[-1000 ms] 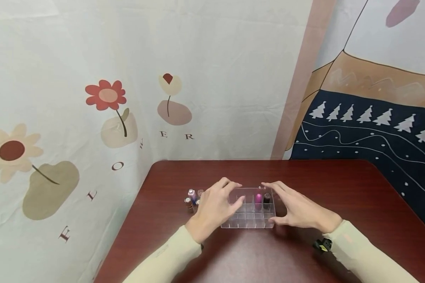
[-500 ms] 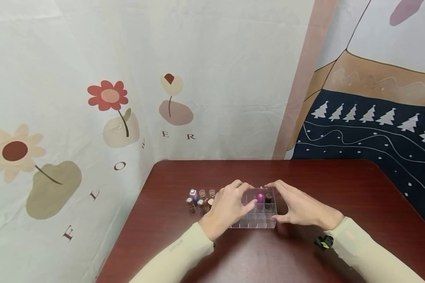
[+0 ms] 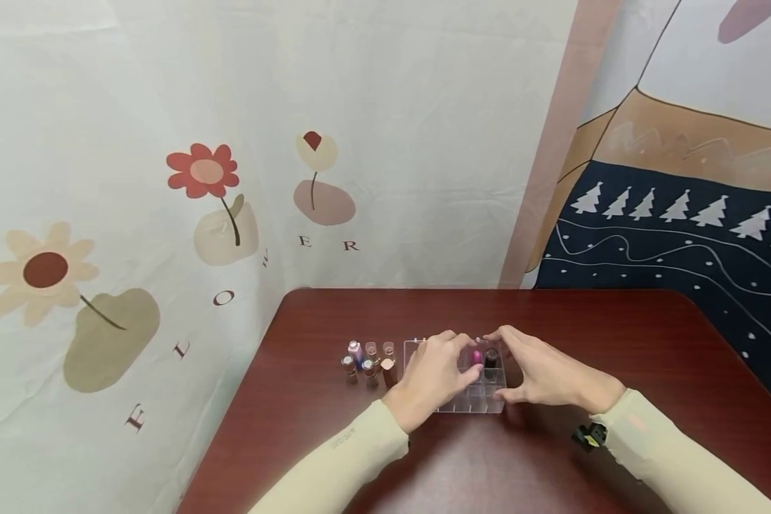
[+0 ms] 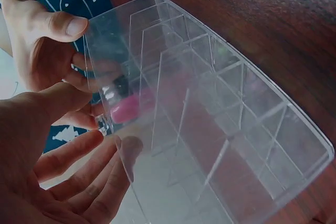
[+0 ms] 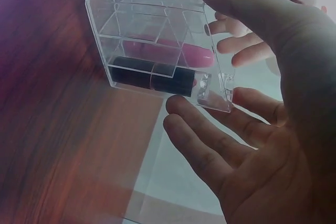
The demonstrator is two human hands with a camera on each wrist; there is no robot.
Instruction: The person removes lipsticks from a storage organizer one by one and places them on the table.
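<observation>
A clear plastic organizer (image 3: 465, 405) with rows of compartments stands on the table. A pink lipstick tube (image 3: 477, 357) and a black lipstick tube (image 3: 490, 358) occupy its back right compartments. My right hand (image 3: 546, 371) holds the organizer's right end, thumb at the front corner and fingers at the back; the right wrist view shows these fingers beside the black tube. Over the organizer's middle is my left hand (image 3: 432, 371), thumb and fingers apart and nothing between them. In the left wrist view, its fingers (image 4: 84, 150) lie along the organizer's top edge. It hides several compartments.
Left of the organizer stand several lipstick tubes, among them a purple-blue one (image 3: 355, 353) and a brown one with a pale top (image 3: 388, 371). The reddish-brown table (image 3: 321, 428) meets a printed cloth backdrop (image 3: 424, 143) behind.
My left hand has moved right across the organizer, uncovering its left end and more of the lipstick tubes. The right hand keeps its place at the right end.
</observation>
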